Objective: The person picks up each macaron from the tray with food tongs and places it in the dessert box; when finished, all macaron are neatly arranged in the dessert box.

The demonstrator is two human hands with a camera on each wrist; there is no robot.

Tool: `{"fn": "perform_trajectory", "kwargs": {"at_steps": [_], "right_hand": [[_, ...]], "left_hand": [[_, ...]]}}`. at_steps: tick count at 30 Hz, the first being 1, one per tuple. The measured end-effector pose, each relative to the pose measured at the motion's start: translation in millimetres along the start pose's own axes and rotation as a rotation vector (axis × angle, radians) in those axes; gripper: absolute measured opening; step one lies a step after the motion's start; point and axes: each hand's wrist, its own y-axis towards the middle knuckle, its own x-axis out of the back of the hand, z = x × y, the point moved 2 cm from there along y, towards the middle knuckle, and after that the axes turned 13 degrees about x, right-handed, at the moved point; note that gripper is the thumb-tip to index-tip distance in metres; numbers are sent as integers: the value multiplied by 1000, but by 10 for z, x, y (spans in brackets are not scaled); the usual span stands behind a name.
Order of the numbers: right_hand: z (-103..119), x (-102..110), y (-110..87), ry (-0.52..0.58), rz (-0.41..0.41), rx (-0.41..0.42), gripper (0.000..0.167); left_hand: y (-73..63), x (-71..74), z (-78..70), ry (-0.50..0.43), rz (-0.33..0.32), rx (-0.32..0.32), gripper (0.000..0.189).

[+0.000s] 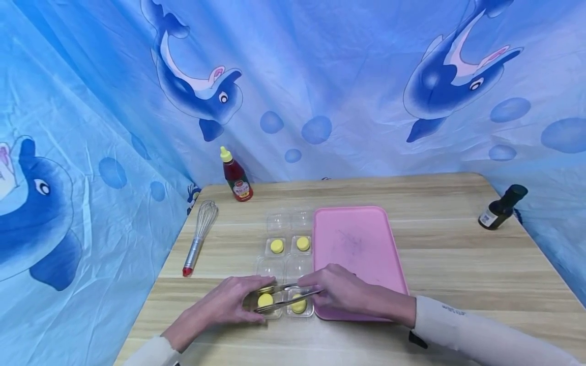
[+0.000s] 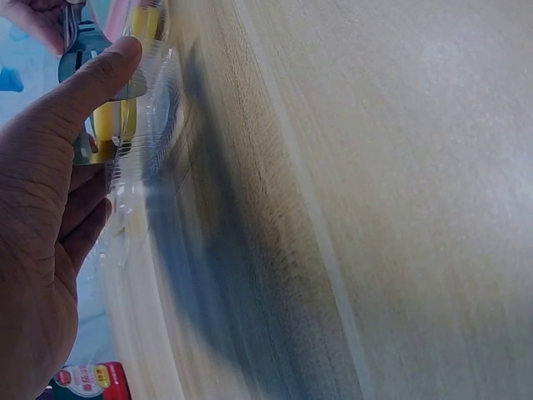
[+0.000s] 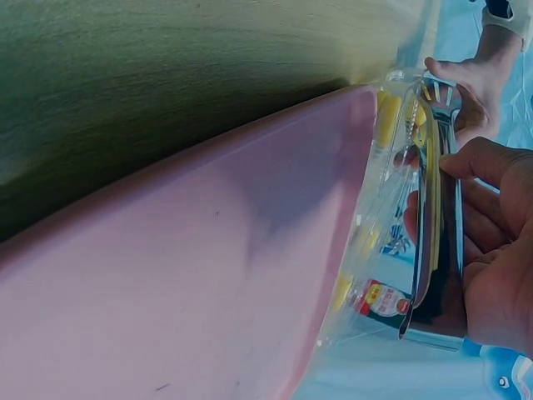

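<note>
My right hand (image 1: 339,288) holds metal serving tongs (image 1: 293,301) with slotted tips. The tips reach left over the nearer clear plastic box (image 1: 299,313), one on each side of a round yellow macaron (image 1: 265,301). Another yellow macaron (image 1: 299,306) sits in the right compartment below the tongs. My left hand (image 1: 231,300) grips the box's left end, its thumb on the near side and its fingers on the far side. In the left wrist view, the thumb lies beside the tong tips (image 2: 87,67). In the right wrist view, the right thumb and fingers close round the tongs (image 3: 441,225).
A pink tray (image 1: 352,244) lies right beside the boxes. Behind the nearer box, a second clear box (image 1: 266,249) holds two yellow macarons. A whisk (image 1: 199,239) lies at left, a red sauce bottle (image 1: 238,178) stands behind, and a dark bottle (image 1: 501,208) is at far right.
</note>
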Motion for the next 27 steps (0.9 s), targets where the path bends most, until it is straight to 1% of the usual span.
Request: {"fn": "perform_trajectory", "kwargs": {"at_steps": [9,16,19,23,27], "right_hand": [[8,-4,30,22,7,-16,49],[-3,35,36,2,10,19,48],[-11,64,19,-5,18,28,42],[6,139,-33,0,19,23,35],[35,274,-129,7,13,7,48]], "left_hand": [[1,5,5,-14,-3,3,88],[-2,10,12,-14,-4,8,89],[0,9,13,-13,-4,11,89],[3,2,15,-1,-21,-6,90],[4,-4,18,6,-36,-17,89]]}}
